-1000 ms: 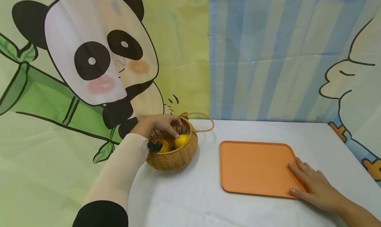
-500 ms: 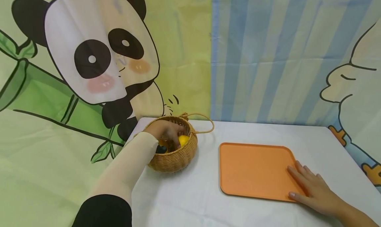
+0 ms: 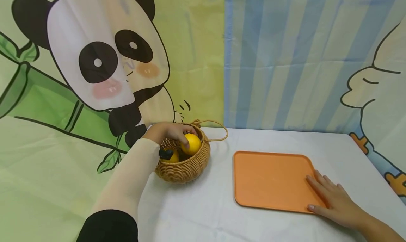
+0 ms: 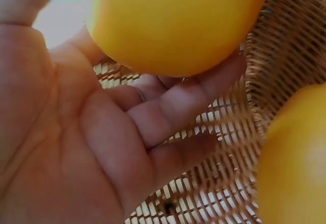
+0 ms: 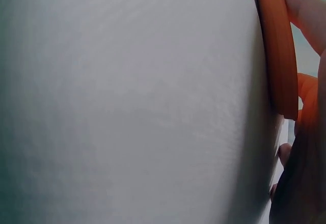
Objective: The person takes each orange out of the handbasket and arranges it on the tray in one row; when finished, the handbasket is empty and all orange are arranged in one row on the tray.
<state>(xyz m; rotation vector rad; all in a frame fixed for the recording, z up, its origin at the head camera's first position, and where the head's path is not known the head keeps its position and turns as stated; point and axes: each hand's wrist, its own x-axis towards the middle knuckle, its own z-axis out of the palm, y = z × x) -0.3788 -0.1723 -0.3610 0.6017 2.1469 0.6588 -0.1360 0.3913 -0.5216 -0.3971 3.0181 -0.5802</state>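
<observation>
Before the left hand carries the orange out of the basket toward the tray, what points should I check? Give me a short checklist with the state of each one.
1. Left hand holds the orange: ok, fingers curl under it.
2. Orange lifted to the basket rim: ok, it sits at rim height.
3. Basket handle out of the way: ok, it hangs behind, to the right.
4. Tray has free space: ok, its surface is bare.
5. Right hand steadies the tray: ok, flat fingers rest on its near right corner.
6. Second orange stays in the basket: ok; whether it will roll, cannot tell.
</observation>
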